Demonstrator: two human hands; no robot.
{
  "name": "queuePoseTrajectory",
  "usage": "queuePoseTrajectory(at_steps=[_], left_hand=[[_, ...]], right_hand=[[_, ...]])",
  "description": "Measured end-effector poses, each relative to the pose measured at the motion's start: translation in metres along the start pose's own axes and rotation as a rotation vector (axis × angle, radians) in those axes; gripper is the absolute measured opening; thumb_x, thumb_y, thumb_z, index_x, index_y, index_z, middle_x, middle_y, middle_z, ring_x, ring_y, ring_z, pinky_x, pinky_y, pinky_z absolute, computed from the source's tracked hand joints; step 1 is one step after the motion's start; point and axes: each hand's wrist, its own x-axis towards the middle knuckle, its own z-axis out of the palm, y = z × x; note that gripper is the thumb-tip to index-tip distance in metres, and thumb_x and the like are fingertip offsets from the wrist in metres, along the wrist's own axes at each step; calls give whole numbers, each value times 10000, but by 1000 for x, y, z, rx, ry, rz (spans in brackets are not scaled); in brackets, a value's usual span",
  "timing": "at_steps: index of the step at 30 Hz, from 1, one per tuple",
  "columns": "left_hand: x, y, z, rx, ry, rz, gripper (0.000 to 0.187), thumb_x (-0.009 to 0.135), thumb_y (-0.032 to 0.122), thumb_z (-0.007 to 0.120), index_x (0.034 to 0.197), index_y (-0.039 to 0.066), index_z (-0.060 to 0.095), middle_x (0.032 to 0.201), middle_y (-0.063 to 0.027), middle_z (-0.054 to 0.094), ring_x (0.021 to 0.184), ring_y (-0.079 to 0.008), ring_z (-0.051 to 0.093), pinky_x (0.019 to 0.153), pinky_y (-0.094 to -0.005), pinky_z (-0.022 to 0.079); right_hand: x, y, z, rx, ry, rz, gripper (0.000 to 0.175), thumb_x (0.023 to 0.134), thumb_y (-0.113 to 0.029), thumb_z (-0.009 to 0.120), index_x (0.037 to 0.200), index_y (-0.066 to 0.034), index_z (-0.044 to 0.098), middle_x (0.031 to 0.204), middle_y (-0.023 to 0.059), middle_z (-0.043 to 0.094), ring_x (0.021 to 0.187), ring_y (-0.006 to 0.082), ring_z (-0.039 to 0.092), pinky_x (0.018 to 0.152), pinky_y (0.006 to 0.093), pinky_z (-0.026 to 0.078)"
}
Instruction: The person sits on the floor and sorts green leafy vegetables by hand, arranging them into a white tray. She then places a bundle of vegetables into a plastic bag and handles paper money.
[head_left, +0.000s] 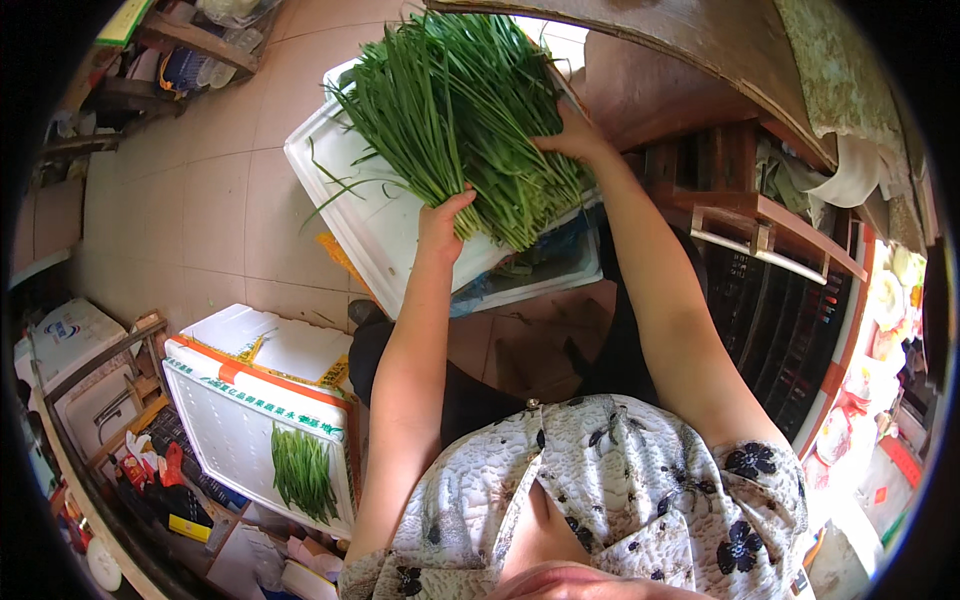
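A large pile of garlic chives (480, 112) lies across a white foam lid or tray (367, 217), leaf tips away from me and cut stem ends towards me. My left hand (446, 217) grips a bunch at the pile's left side, close to the stem ends, with the thumb on top. At the right side, my right hand (576, 135) rests against the chives, thumb spread over them. Its other fingers are partly hidden, so its hold is unclear. Beneath the tray is a white foam box (562, 262), with blue plastic and some greens showing inside.
Left of my legs stands another foam box (255, 420) bearing writing, with a small bunch of chives (304, 472) on its white surface. Wooden furniture (675, 60) overhangs on the right, above a slatted black rack (772, 315). Cluttered shelving (202, 60) stands at upper left.
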Motion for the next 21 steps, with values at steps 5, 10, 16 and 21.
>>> queuePoseTrajectory(at_steps=[5, 10, 16, 21], left_hand=[[-11, 20, -34, -26, 19, -109, 217, 713, 32, 615, 923, 7, 566, 919, -77, 576, 838, -204, 558, 701, -406, 481], [-42, 48, -68, -108, 38, -137, 232, 723, 48, 609, 941, 10, 540, 931, -109, 568, 827, -212, 554, 671, -408, 484], [-63, 59, -91, -257, -16, -62, 150, 769, 56, 580, 900, 5, 529, 773, -99, 570, 622, -164, 542, 593, -318, 474], [-68, 36, -91, -278, 3, -214, 164, 775, 97, 615, 879, -9, 544, 660, -51, 515, 555, -145, 503, 539, -313, 458]], right_hand=[[12, 17, 15, -164, -51, 115, 820, 710, -335, 649, 1341, -56, 206, 1314, 240, 284, 1213, 333, 298, 949, 410, 319], [-3, 7, -3, -176, 76, -50, 603, 800, -268, 562, 1300, -50, 304, 1252, 184, 392, 1093, 352, 434, 844, 424, 414], [-62, -31, -18, -160, 402, -422, 253, 801, -220, 549, 932, -11, 603, 894, 193, 587, 791, 339, 561, 677, 418, 451], [-87, -63, 0, -325, 341, -309, 208, 781, -205, 577, 795, -2, 615, 751, 174, 570, 709, 333, 552, 644, 420, 443]])
